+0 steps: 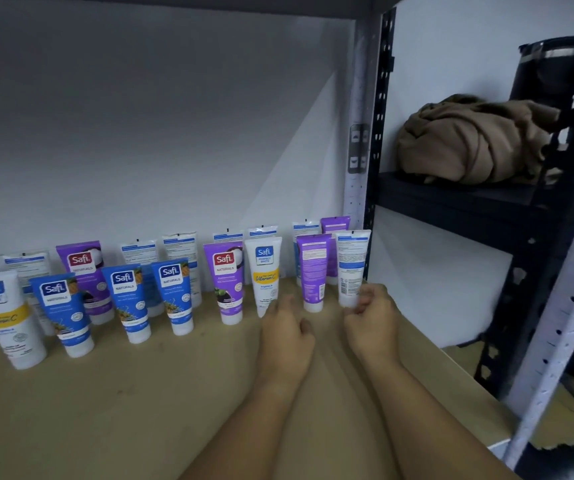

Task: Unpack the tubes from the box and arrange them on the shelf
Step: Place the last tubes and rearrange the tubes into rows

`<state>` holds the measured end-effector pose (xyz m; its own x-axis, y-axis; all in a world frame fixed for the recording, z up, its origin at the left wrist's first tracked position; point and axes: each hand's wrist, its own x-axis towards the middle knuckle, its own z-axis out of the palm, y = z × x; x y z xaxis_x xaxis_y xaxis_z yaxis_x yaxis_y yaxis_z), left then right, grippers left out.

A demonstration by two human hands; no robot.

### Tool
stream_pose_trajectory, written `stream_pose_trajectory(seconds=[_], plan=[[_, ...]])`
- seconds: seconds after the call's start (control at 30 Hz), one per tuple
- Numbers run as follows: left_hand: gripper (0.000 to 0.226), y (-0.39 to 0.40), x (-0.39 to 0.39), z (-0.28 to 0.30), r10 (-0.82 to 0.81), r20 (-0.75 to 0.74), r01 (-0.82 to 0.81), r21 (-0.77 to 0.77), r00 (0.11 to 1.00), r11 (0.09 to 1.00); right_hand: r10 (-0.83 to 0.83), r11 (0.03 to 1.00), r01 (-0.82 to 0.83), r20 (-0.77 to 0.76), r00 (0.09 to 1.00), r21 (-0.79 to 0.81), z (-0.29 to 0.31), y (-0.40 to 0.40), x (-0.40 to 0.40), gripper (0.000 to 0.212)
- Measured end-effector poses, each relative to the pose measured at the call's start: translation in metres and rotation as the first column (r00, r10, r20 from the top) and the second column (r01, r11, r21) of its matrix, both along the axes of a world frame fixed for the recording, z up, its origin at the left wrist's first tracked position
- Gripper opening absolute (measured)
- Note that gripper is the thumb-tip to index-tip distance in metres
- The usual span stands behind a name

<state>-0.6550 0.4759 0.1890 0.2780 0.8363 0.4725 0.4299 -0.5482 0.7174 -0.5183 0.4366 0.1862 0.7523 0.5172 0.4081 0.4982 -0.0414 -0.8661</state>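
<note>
A pale wooden shelf board runs back to a white wall, framed by a perforated metal upright. Two loose rows of glossy plastic tubes stand cap-down along the back (most labelled Safi). The right hand pinches the base of the rightmost white tube, upright, printed back facing out. The left hand, fingers loosely curled and holding nothing, touches the white Vitamin C tube just ahead of it.
</note>
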Motion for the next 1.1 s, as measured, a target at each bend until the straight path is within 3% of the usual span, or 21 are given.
stream_pose_trajectory(seconds=[0.17, 0.3, 0.57, 0.7, 0.93, 1.1], plan=[[0.034, 0.019, 0.038, 0.003, 0.015, 0.042, -0.016, 0.02, 0.999, 1.0, -0.019, 1.0, 0.019, -0.011, 1.0, 0.01, 0.001, 0.017, 0.022, 0.061], [0.048, 0.031, 0.054, 0.002, 0.088, 0.018, -0.089, 0.039, 0.996, 0.995, 0.023, 1.0, -0.023, 0.029, 0.999, 0.001, -0.002, 0.033, 0.031, 0.074], [0.048, 0.038, 0.058, -0.001, 0.123, 0.001, -0.123, 0.084, 0.992, 0.989, 0.054, 0.998, -0.053, 0.046, 0.998, -0.024, -0.005, 0.039, 0.033, 0.064], [0.047, 0.036, 0.054, -0.001, 0.054, 0.026, -0.055, 0.081, 0.998, 0.995, 0.116, 0.993, -0.116, 0.009, 0.993, 0.005, 0.0, 0.031, 0.032, 0.059], [0.05, 0.038, 0.051, -0.001, 0.032, 0.085, -0.039, 0.08, 0.996, 0.996, 0.079, 0.995, -0.078, -0.021, 0.997, 0.057, 0.001, 0.031, 0.032, 0.08], [0.046, 0.045, 0.054, -0.004, 0.072, 0.014, -0.073, 0.104, 0.997, 0.992, 0.093, 0.995, -0.092, -0.009, 0.996, 0.044, 0.001, 0.031, 0.031, 0.065]])
